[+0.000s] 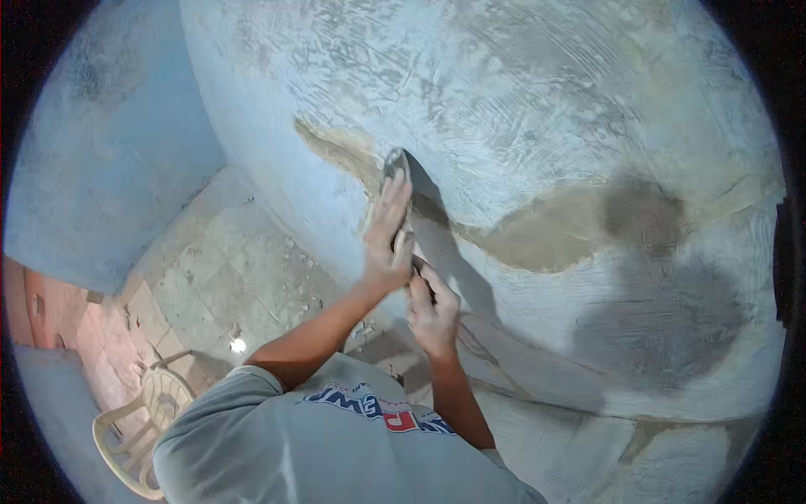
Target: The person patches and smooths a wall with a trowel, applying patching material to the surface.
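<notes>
Trowel point(393, 160) in right hand point(435, 314), lettered shirt point(344, 433)

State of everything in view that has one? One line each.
Left hand, fingers extended, laid along the tool
Right hand, closed around the tool's lower end
Trowel-like tool, held at the wall; contact unclear
Curved wall, pale blue, streaked
Brown patch, irregular; wet or dry unclear
Tiled floor, littered with debris
Plastic chair, partly hidden

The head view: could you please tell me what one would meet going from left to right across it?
Cream plastic chair, left hand, right hand, wide brown patch.
</notes>
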A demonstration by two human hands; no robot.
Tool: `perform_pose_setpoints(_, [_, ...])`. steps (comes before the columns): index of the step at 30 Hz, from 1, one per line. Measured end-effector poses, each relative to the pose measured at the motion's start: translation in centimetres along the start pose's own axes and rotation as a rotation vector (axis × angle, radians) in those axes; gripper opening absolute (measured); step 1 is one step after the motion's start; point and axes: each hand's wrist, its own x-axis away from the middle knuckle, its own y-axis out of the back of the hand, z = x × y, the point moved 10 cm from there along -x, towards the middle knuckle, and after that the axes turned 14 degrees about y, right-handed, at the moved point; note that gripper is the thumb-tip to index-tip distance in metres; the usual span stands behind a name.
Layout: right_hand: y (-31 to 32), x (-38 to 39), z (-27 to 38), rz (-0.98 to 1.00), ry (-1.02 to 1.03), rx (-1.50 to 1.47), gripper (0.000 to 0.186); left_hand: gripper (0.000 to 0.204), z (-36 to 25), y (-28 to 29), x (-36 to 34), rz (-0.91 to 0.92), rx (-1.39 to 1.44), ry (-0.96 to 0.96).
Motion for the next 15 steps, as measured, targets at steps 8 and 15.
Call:
perform_pose_setpoints(8, [0.5, -0.7, 0.4, -0.018, 0.036, 0.041, 0.039, 0.073, -0.6, 0.5, -1.0, -0.011, 0.029, 0.002])
perform_pose_setpoints(15, [2.0, 2.7, -0.1, -0.079, -0.063, -0.157, 0.035, 0.075, -1.5, -1.1, 1.9, 0.021, -0.002, 0.025])
